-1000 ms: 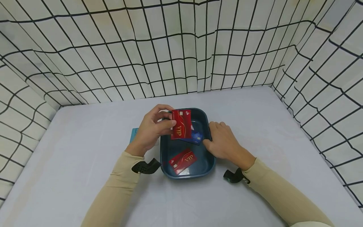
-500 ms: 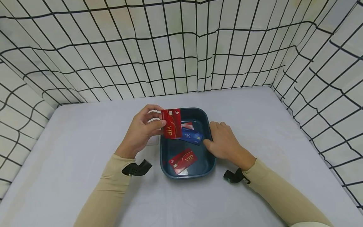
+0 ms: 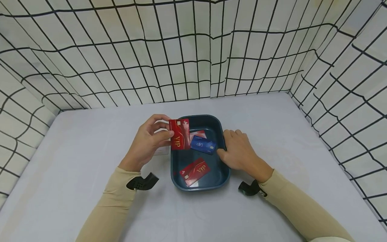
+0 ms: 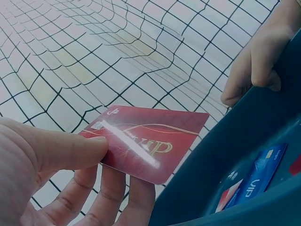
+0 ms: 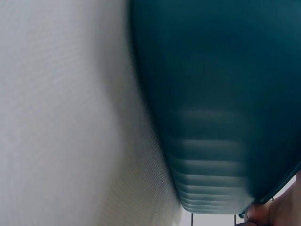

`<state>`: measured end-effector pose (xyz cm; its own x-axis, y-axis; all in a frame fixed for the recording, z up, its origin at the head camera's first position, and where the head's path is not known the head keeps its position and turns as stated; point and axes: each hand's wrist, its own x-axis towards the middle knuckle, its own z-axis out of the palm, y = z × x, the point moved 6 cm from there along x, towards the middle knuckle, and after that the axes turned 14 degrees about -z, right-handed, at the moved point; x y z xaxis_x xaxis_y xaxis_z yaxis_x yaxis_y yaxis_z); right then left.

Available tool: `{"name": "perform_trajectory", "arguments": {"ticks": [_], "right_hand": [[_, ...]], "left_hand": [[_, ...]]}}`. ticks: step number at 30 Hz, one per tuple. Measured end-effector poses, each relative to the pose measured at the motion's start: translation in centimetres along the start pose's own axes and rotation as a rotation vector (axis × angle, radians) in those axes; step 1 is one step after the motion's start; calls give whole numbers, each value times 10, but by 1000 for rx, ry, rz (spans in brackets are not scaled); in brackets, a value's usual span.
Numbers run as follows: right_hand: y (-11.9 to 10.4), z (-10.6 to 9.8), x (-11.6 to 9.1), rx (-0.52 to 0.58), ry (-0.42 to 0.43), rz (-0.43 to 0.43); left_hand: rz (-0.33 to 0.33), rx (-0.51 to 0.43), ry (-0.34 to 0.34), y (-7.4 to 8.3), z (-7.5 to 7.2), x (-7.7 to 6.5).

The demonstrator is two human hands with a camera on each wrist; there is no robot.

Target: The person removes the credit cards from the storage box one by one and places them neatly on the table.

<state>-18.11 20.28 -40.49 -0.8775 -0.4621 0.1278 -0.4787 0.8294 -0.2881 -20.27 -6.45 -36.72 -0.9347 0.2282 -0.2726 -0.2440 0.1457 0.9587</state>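
Observation:
Between thumb and fingers, my left hand [image 3: 148, 139] pinches a red VIP card [image 3: 180, 134], held above the left rim of a dark blue tray [image 3: 201, 178]. The left wrist view shows this card's [image 4: 155, 141] printed face with a streak of glare. My right hand [image 3: 239, 149] grips the tray's right rim. Inside the tray lie a blue VIP card [image 3: 203, 144], a red-and-white card [image 3: 199, 134] partly under it, and another red VIP card [image 3: 195, 171] near the front. In the right wrist view, the tray's outer wall [image 5: 211, 94] fills much of the frame.
A pale card [image 3: 162, 150] lies on the white table [image 3: 90, 168] left of the tray, mostly hidden by my left hand. Black grid netting [image 3: 145, 57] over white walls stands behind the table and along both sides.
My left hand has moved left with the red card, from over the tray to its left rim. The blue card shows more fully. My right hand stays on the rim.

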Motion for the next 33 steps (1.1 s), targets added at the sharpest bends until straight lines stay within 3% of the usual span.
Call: {"name": "perform_trajectory", "arguments": {"ticks": [19,33], "right_hand": [[-1,-1,0,-35,-17,11],[-3,0,-1,-54,27,-26]], "left_hand": [[33,-42,43,4,-31,-8],[34,-56,106,4,-54,-13]]}}
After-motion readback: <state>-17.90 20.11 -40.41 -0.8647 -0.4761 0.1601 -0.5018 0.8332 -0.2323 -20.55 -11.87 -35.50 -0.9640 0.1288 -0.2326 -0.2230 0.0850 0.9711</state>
